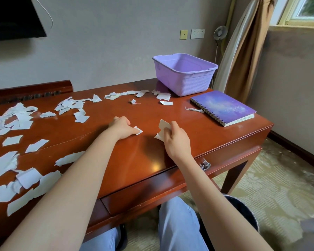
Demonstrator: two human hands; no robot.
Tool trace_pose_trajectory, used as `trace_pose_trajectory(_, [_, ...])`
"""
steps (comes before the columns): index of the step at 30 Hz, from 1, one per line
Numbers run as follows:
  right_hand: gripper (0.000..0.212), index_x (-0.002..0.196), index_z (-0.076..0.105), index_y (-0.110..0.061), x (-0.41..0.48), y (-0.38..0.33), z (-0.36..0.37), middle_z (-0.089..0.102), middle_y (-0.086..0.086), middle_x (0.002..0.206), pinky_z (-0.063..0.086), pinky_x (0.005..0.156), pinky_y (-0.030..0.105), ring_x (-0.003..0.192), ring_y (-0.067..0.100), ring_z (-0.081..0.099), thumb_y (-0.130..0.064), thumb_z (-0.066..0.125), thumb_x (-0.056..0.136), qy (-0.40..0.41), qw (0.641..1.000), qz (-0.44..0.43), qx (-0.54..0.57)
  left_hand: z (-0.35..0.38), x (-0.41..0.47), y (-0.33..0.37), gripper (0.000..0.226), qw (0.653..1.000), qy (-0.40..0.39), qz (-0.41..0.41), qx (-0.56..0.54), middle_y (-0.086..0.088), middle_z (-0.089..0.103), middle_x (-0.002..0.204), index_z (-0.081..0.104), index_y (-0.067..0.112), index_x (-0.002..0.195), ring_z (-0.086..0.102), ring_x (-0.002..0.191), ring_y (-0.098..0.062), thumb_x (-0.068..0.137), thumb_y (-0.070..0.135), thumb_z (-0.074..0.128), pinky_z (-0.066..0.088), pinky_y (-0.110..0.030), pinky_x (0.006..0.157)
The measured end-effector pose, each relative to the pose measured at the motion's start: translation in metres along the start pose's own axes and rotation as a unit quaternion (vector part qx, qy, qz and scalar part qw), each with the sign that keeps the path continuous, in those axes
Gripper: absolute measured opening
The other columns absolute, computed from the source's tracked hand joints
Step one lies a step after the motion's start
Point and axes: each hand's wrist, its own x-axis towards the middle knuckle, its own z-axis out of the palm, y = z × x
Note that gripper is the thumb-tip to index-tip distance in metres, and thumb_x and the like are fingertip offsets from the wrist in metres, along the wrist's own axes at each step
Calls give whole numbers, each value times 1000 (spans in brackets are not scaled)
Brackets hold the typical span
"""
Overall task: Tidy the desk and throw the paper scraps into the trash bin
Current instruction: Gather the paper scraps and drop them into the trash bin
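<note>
Reddish-brown wood counter [188,127], glossy. White paper scraps [13,122] lie all over its left half and in a loose line along the back edge toward the right. Left hand [122,126] is down on the counter near the middle, fingers curled, pinching a small scrap [138,130] at the fingertips. Right hand [177,138] is just beside it, gripping a couple of torn pieces [163,125] that stick up past the fingers. A lilac plastic basket [184,82] stands at the back right. A closed purple spiral notebook [223,107] lies near it, by the right edge, with a thin paper strip [195,110] just beside its spiral side. A dark round trash bin [243,209] sits on the carpet below the counter's front right, next to the person's knee and partly hidden by the right forearm. A metal drawer pull [205,165] hangs on the front.
</note>
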Motion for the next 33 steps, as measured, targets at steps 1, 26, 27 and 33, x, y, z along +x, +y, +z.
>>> trace_pose_trajectory(1, [13, 90, 42, -9, 0, 0, 0, 55, 9, 84, 39, 70, 39, 78, 31, 47, -17, 37, 98, 3, 1000, 3, 3, -2, 0, 1, 64, 999, -20, -1, 25, -13, 40, 139, 46, 11, 134, 45, 123, -28, 82, 43, 66, 42, -37, 98])
trace_pose_trajectory(26, [21, 76, 57, -23, 20, -27, -7, 64, 1, 79, 51, 65, 30, 74, 20, 62, -5, 67, 71, -27, 962, 80, 259, 15, -61, 26, 28, 809, -93, -96, -573, -10, 63, 66, 50, 13, 80, 57, 39, -12, 101, 15, 31, 39, -21, 52])
trace_pose_trajectory(27, [16, 76, 59, -21, 23, -32, -6, 64, 0, 78, 50, 63, 26, 75, 20, 62, -6, 66, 74, -33, 971, 63, 227, 13, -63, 25, 31, 792, -106, -107, -592, -12, 63, 70, 53, 12, 83, 57, 42, -13, 102, 23, 31, 40, -21, 51])
trace_pose_trajectory(33, [20, 98, 72, -10, 32, -45, -2, 61, -1, 82, 32, 47, 4, 77, 14, 53, -10, 60, 81, -47, 995, 13, 83, 13, -60, 15, 67, 751, -121, -133, -636, -16, 67, 83, 62, 7, 101, 61, 59, -21, 92, 63, 27, 45, -23, 49])
